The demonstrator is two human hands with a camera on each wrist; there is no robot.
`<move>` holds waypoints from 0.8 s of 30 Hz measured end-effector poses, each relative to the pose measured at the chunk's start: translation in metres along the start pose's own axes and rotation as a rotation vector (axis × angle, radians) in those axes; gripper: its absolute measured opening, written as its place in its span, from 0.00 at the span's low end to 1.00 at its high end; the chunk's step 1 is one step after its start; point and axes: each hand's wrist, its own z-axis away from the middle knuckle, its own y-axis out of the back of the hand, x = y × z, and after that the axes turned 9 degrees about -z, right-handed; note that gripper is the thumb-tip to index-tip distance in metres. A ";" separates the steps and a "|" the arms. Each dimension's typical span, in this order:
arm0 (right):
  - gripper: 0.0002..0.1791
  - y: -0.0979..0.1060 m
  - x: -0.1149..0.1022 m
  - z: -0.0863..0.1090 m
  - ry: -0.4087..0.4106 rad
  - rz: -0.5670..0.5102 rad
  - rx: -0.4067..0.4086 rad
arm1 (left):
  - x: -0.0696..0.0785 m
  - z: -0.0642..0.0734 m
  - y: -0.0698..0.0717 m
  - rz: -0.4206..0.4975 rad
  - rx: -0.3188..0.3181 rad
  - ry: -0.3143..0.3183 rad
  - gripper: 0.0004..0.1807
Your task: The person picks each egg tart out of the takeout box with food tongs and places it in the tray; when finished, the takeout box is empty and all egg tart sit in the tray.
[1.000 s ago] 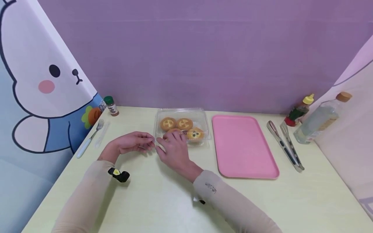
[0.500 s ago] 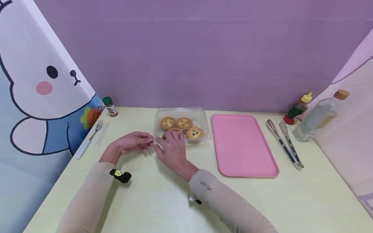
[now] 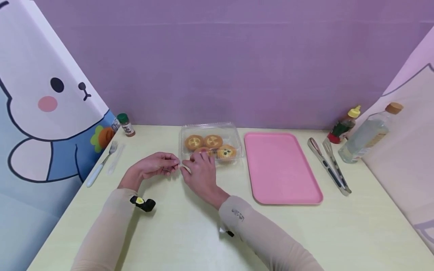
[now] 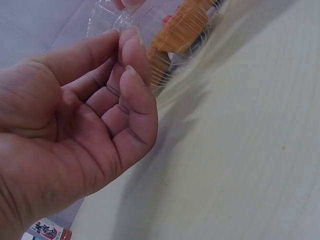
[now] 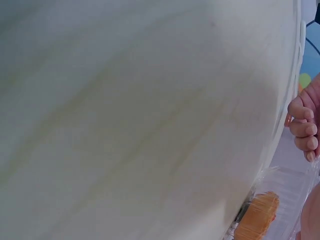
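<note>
Work centres on the clear plastic container (image 3: 232, 137), at twelve o'clock from me, towards the far edge of the table (image 3: 183, 237). I judge the step in hand to be working the plastic edge at its eight o'clock corner, though whether I'm parting it or pressing it together I can't tell. My left hand (image 3: 156, 165) has thumb and fingertips meeting in a pinch on that corner, the palm hollow. My right hand (image 3: 202, 173) comes in from five o'clock, its fingers bent over the near edge; whether they grip the plastic too, I can't tell. The next move calls, I think, for a fine hold on the thin edge and a steady base, so nothing inside slides.

The container looks thin and shiny, with ribbed walls. Four round golden pastries (image 3: 213, 141) lie inside: two at the back with pale crosses, a dark-dotted one at five o'clock, and a red-topped one partly behind my fingers.
</note>
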 end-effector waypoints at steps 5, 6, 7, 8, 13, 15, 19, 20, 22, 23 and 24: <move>0.09 0.001 -0.002 -0.001 -0.039 -0.011 -0.032 | 0.000 -0.001 0.001 0.000 -0.012 0.010 0.08; 0.09 0.002 -0.002 -0.001 -0.045 -0.014 -0.035 | -0.001 -0.001 0.001 0.003 -0.016 0.009 0.08; 0.09 0.002 -0.002 -0.001 -0.047 -0.018 -0.033 | -0.001 -0.002 0.001 0.004 -0.019 0.006 0.08; 0.09 0.002 -0.002 -0.002 -0.049 -0.019 -0.031 | -0.002 -0.002 0.001 0.005 -0.021 0.002 0.08; 0.08 0.000 -0.002 -0.002 -0.055 -0.020 -0.012 | -0.002 -0.005 -0.001 0.014 -0.020 -0.014 0.07; 0.07 -0.001 -0.002 -0.002 -0.056 -0.020 -0.001 | -0.002 -0.006 -0.002 0.014 -0.023 -0.023 0.06; 0.06 -0.003 -0.002 -0.001 -0.067 -0.016 0.021 | -0.002 -0.007 -0.002 0.013 -0.033 -0.040 0.05; 0.06 -0.004 -0.002 -0.001 -0.070 -0.014 0.027 | -0.003 -0.007 -0.002 0.010 -0.035 -0.044 0.05; 0.05 -0.005 -0.003 0.000 -0.082 -0.016 0.035 | -0.004 -0.006 -0.002 0.007 -0.035 -0.046 0.05; 0.05 -0.006 -0.004 0.000 -0.085 -0.017 0.038 | -0.005 -0.006 -0.002 0.003 -0.036 -0.048 0.05; 0.05 -0.007 -0.004 0.000 -0.089 -0.020 0.041 | -0.006 -0.006 -0.001 0.002 -0.035 -0.048 0.05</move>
